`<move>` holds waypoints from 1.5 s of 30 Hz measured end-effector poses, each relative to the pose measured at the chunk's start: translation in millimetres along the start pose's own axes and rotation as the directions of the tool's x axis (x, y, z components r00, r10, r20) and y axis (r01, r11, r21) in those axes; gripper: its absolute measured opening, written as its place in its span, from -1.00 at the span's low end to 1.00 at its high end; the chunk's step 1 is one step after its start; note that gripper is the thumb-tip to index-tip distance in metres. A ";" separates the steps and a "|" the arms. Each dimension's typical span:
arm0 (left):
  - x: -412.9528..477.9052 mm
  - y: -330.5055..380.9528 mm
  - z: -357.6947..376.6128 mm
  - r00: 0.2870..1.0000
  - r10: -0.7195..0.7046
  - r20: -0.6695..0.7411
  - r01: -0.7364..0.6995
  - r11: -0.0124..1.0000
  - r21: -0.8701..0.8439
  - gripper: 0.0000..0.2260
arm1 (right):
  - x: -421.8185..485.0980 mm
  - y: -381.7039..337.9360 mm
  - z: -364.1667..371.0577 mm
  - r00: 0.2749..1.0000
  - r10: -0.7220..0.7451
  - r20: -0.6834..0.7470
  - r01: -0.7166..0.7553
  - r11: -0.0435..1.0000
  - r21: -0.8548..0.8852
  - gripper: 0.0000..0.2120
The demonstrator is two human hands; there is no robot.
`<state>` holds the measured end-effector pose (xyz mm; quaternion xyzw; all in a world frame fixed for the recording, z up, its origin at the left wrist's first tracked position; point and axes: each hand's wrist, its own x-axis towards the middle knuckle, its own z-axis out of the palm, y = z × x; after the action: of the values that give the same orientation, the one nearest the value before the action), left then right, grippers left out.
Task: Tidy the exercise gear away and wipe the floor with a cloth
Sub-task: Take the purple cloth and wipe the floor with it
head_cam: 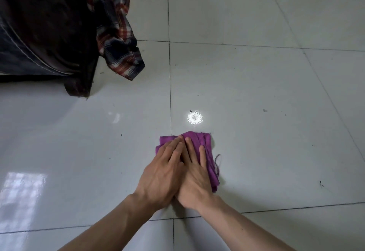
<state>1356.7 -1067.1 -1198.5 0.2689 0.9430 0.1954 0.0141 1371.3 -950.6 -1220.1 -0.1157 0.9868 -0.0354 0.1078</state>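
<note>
Hands pressed flat on purple cloth (pixel 207 145), tiled floor (pixel 266 162).
Fingers straight, left hand (pixel 162 173) overlapping right hand (pixel 195 180); plaid shirt (pixel 116 33) hangs far left, perhaps off a bed (pixel 39 33).

Soft, even light. The shiny floor (pixel 256 85) shows a small bright glare spot (pixel 195 118) and a pale shine (pixel 23 187). Top left is dark. Tile lines (pixel 169 73) bend near edges

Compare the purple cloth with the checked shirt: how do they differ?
The purple cloth is plain; the checked shirt has red, white and dark squares. The cloth lies on the floor, pressed under the left hand and right hand; the shirt hangs beside dark furniture, untouched by the hands. Both are soft fabric.
</note>
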 end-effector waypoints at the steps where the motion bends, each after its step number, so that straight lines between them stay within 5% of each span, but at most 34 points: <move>1: -6.2 0.3 3.3 1.000 -0.004 0.004 0.004 0.999 -0.041 -0.54 | -6.1 4.7 0.0 1.000 -0.002 -0.017 0.002 0.999 0.032 -0.24; 4: -29.2 8.1 14.7 0.998 -0.062 0.019 0.063 0.994 -0.084 -0.49 | -30.7 21.4 2.5 0.999 0.011 -0.053 -0.003 0.991 0.136 -0.33; 12: -25.4 8.9 18.2 0.997 0.038 0.073 -0.057 0.957 0.283 -0.55 | -25.4 17.7 13.3 0.997 -0.022 -0.072 0.027 0.997 0.075 -0.34; 18: 8.2 -37.1 7.0 0.995 -0.081 -0.050 0.089 0.973 0.212 -0.51 | 41.2 6.4 4.4 0.994 -0.064 -0.087 0.070 0.996 0.063 -0.32; 29: 120.2 -124.3 -18.8 0.998 -0.043 0.034 0.023 0.893 0.450 -0.44 | 179.2 14.4 -24.8 0.993 -0.031 -0.112 0.039 0.997 0.070 -0.25; 35: 184.1 -146.6 -24.5 0.978 -0.076 0.195 -0.014 0.904 0.426 -0.29 | 233.6 38.4 -41.1 0.997 0.035 -0.064 -0.030 0.997 0.071 -0.35; 45: 223.9 -129.9 -25.1 0.914 -0.232 0.334 0.072 0.900 0.431 -0.33 | 252.3 81.2 -52.9 1.000 -0.015 -0.013 0.016 0.993 0.114 -0.32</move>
<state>1096.7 -1062.6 -1206.6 0.2223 0.9607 -0.0634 0.1537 1102.0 -929.0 -1227.9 -0.1167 0.9829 -0.0931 0.1079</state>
